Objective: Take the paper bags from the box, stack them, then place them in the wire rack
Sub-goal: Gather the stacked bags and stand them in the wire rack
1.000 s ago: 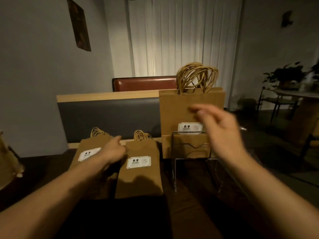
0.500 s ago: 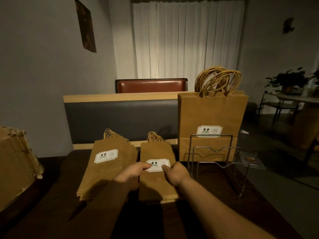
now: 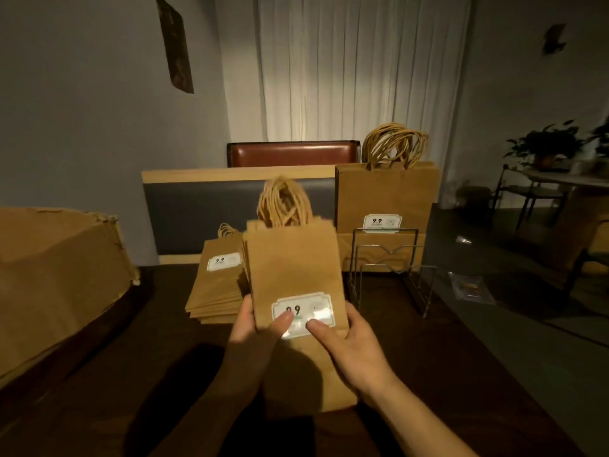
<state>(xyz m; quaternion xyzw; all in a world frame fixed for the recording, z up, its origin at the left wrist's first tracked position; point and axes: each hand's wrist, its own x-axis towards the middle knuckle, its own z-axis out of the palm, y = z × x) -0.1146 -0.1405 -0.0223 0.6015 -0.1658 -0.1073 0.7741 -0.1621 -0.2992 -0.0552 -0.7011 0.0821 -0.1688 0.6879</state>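
I hold a stack of small brown paper bags lifted off the table, tilted up toward me, white "9.9" label facing me and twine handles at the top. My left hand grips its left edge and my right hand its right edge, both thumbs on the label. Another stack of small bags lies flat on the table behind and to the left. The wire rack stands to the right, with large brown bags upright in its far slot. The cardboard box sits at the left.
The dark wooden table runs under everything. A bench back with a wood top edge stands behind the bags. A plastic packet lies on the floor at the right, with a round table and chairs beyond.
My right hand came down from the large bags to the middle stack. Both hands closed on that stack and lifted it off the table toward me.
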